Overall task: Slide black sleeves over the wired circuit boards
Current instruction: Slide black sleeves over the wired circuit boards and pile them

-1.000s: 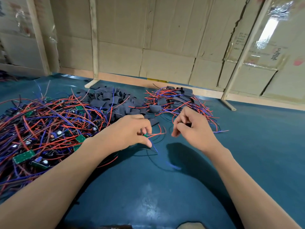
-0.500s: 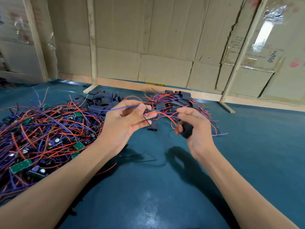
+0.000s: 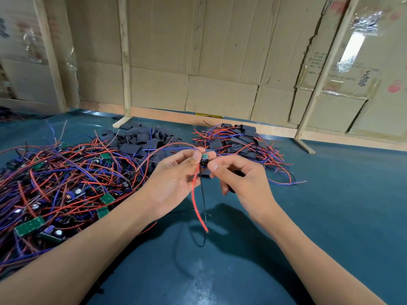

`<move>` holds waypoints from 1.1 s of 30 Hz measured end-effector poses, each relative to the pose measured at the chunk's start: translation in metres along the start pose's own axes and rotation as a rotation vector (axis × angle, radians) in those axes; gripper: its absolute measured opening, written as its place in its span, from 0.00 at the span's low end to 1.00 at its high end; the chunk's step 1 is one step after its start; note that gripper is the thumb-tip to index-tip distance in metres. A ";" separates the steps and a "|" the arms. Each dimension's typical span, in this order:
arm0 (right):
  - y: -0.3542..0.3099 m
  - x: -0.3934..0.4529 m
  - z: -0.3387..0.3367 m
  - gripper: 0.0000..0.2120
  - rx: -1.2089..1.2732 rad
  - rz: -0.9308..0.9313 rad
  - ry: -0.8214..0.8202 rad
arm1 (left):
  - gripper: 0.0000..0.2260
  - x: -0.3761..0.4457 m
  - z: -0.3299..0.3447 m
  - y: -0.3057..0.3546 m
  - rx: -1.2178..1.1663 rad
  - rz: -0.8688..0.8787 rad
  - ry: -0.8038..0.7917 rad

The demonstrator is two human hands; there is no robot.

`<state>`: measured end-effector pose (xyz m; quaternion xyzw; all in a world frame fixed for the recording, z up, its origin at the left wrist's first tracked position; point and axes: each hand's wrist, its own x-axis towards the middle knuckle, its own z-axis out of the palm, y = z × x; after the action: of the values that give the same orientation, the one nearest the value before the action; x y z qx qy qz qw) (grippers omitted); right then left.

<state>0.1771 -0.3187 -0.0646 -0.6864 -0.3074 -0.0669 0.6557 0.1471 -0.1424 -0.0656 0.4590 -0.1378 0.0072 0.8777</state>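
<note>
Above the blue table my left hand point(image 3: 176, 179) pinches a small green circuit board point(image 3: 204, 156) by its upper end. Red and black wires point(image 3: 198, 205) hang down from it, and red and blue wires arc off to the left. My right hand point(image 3: 242, 179) holds a black sleeve point(image 3: 206, 172) right under the board, with the hanging wires passing through it. The sleeve's lower part is hidden by my fingers. A heap of bare wired boards point(image 3: 55, 183) lies at the left.
A pile of loose black sleeves point(image 3: 143, 139) lies behind my hands. At the back right sits a heap of sleeved boards point(image 3: 237, 142) with red and blue wires. Cardboard walls and wooden posts point(image 3: 124, 62) close off the far edge of the blue table point(image 3: 330, 216).
My hands have come together and risen. The board's hanging wires now run down through the sleeve, which my right hand has brought up under the board.
</note>
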 end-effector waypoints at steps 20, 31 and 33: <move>0.000 0.003 -0.004 0.18 0.128 0.239 -0.183 | 0.17 -0.001 0.004 0.005 0.130 -0.036 -0.152; 0.004 0.003 -0.008 0.10 0.186 0.251 -0.300 | 0.12 -0.001 -0.003 0.000 0.291 0.037 0.050; 0.002 0.003 -0.011 0.09 0.147 0.257 -0.360 | 0.13 0.000 -0.003 0.000 0.291 0.049 0.094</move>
<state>0.1835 -0.3277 -0.0633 -0.6710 -0.3337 0.1634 0.6416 0.1477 -0.1399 -0.0678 0.5768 -0.1053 0.0697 0.8070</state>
